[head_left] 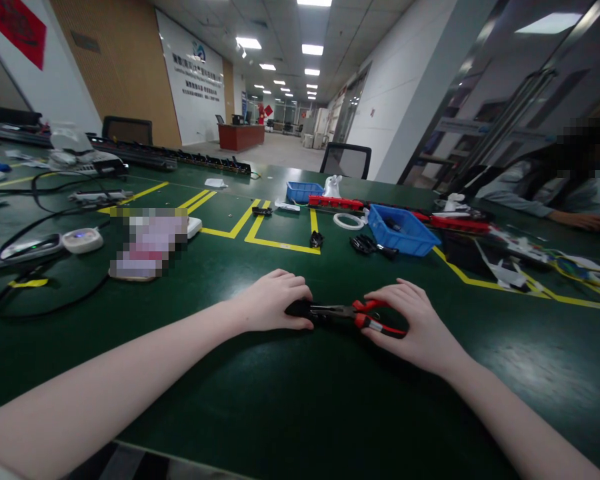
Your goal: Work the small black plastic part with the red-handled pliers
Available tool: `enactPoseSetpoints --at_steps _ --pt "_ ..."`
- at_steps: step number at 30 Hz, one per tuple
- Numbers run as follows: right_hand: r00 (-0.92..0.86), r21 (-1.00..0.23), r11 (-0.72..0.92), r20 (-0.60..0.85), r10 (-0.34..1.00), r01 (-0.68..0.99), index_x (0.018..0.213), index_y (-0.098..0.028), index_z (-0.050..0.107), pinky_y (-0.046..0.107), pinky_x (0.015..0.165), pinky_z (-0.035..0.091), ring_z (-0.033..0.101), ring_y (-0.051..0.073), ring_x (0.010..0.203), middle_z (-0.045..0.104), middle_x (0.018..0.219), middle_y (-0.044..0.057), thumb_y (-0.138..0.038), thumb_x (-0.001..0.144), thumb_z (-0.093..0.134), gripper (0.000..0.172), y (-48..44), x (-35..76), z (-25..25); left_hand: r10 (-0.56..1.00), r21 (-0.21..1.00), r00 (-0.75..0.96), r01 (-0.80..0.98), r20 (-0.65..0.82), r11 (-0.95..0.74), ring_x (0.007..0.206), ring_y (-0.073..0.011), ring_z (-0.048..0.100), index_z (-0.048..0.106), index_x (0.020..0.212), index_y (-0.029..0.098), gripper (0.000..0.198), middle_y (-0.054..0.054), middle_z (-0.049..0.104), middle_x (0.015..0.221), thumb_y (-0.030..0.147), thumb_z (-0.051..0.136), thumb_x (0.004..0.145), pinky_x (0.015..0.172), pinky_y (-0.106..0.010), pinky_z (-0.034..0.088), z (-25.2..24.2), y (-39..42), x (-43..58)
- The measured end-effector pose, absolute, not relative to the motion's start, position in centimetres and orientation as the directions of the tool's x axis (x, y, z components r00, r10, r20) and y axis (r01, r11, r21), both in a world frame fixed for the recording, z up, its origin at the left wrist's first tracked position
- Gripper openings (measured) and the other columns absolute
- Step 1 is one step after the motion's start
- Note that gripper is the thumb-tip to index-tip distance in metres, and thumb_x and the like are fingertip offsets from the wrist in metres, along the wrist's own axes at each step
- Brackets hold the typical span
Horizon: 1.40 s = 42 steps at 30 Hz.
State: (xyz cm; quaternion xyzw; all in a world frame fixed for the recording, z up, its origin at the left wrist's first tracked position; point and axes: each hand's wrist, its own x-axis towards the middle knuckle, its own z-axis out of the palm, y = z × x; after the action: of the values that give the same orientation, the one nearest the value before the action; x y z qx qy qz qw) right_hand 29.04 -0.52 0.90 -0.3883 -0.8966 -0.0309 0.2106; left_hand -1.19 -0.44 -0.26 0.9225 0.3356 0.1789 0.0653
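My right hand is closed round the red and black handles of a pair of needle-nose pliers, whose handles are spread apart. The jaws point left and reach a small black part in the fingers of my left hand. Those fingers cover much of the part, so its kind is hidden. I cannot tell whether the jaws grip it or only touch it. Both hands are low over the green table, near its front.
Ahead stand a blue bin and a smaller blue bin, with black parts and a white ring near them. On the left lie a phone, a white device and black cables. A person sits at the right.
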Motion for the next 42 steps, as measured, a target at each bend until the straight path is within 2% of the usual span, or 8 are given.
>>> enactPoseSetpoints --at_steps 15,29,42 --pt "-0.607 -0.126 0.706 0.420 0.675 0.697 0.107 -0.025 0.060 0.058 0.106 0.035 0.065 0.028 0.100 0.071 0.104 0.006 -0.046 0.076 0.068 0.039 -0.41 28.98 0.67 0.635 0.208 0.706 0.601 0.316 -0.772 0.098 -0.0208 0.060 0.060 0.103 0.020 0.033 -0.002 0.063 0.100 0.047 0.064 0.085 0.098 -0.037 0.040 -0.31 -0.43 -1.16" --pt "-0.621 -0.143 0.710 0.389 0.681 0.689 0.103 -0.025 0.062 0.056 0.109 0.030 0.066 0.024 0.093 0.071 0.097 0.003 -0.045 0.076 0.069 0.035 -0.55 28.88 0.75 0.642 0.216 0.703 0.606 0.307 -0.766 0.097 -0.0211 0.060 0.061 0.103 0.020 0.034 -0.002 0.063 0.099 0.049 0.064 0.085 0.094 -0.036 0.041 -0.35 -0.35 -1.17" --pt "-0.654 -0.065 0.743 0.429 0.623 0.666 0.103 -0.025 0.060 0.057 0.106 0.032 0.066 0.024 0.091 0.071 0.096 0.003 -0.044 0.077 0.068 0.033 -0.75 28.64 0.76 0.645 0.222 0.703 0.607 0.299 -0.764 0.095 -0.0201 0.059 0.061 0.102 0.020 0.033 -0.001 0.063 0.099 0.049 0.064 0.086 0.090 -0.034 0.042 -0.22 -0.40 -1.21"
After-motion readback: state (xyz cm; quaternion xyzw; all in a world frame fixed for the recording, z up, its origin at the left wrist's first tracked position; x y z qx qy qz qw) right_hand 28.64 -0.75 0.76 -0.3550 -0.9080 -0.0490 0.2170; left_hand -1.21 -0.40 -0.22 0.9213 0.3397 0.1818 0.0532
